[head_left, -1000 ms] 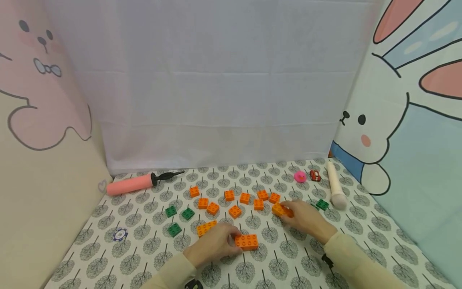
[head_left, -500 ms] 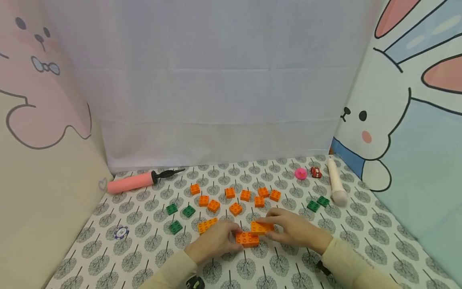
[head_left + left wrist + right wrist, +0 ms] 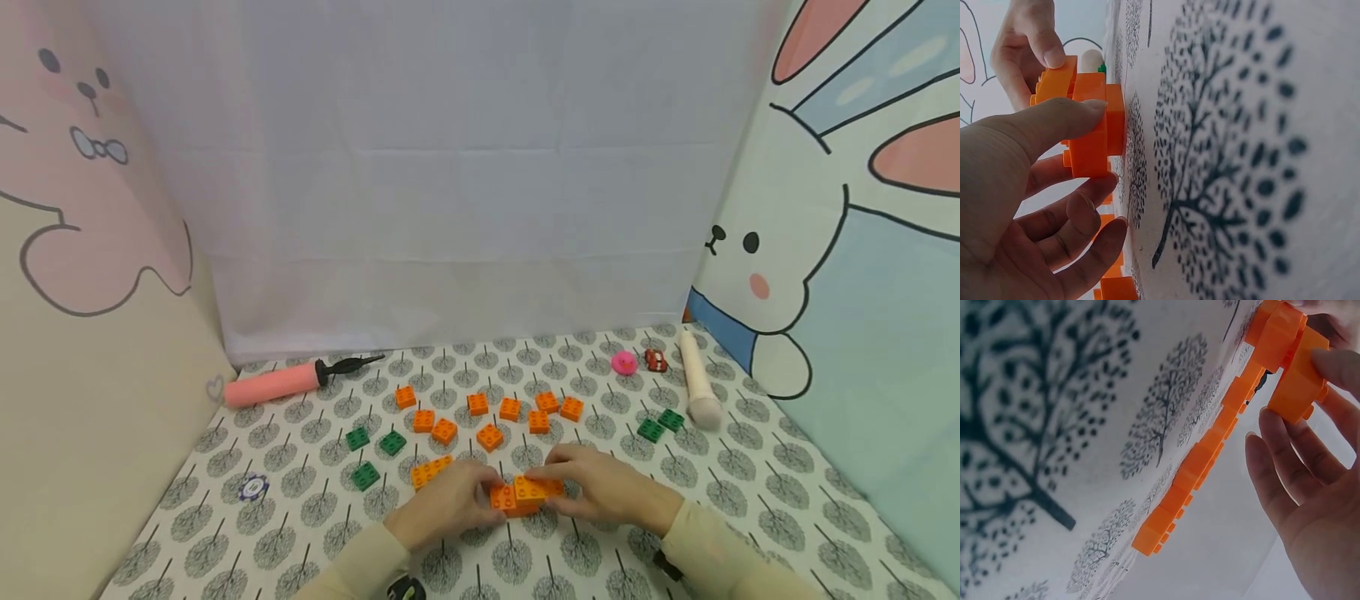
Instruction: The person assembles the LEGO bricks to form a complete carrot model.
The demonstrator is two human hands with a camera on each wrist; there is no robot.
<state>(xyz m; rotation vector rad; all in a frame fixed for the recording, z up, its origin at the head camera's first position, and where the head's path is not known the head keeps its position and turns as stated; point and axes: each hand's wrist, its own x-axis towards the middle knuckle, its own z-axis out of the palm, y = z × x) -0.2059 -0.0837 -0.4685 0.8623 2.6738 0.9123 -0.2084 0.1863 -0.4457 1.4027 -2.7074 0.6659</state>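
Observation:
My left hand (image 3: 450, 498) pinches an orange eight-stud toy brick (image 3: 502, 497) between thumb and fingers, low over the tablecloth. In the left wrist view more orange plastic (image 3: 1115, 119) shows between that brick and the cloth. From the right, my right hand (image 3: 603, 487) pinches a second long orange brick (image 3: 528, 489) by its end. This upper brick overlaps the right part of the lower one and sticks out to the right. The right wrist view shows the upper brick (image 3: 1300, 381) slightly tilted against the lower. Another long orange brick (image 3: 430, 471) lies behind my left hand, partly covered.
Several small orange bricks (image 3: 490, 437) lie spread behind the hands. Green bricks (image 3: 365, 476) sit left and right of them. Farther out are a poker chip (image 3: 253, 487), a pink pump (image 3: 272, 385), a pink duck (image 3: 624, 362), a red toy car (image 3: 656, 360) and a white microphone-shaped thing (image 3: 699, 383).
My right hand has brought its orange brick leftward and nearer, from beside the small orange bricks onto the right part of the left hand's brick. The left hand has stayed in place.

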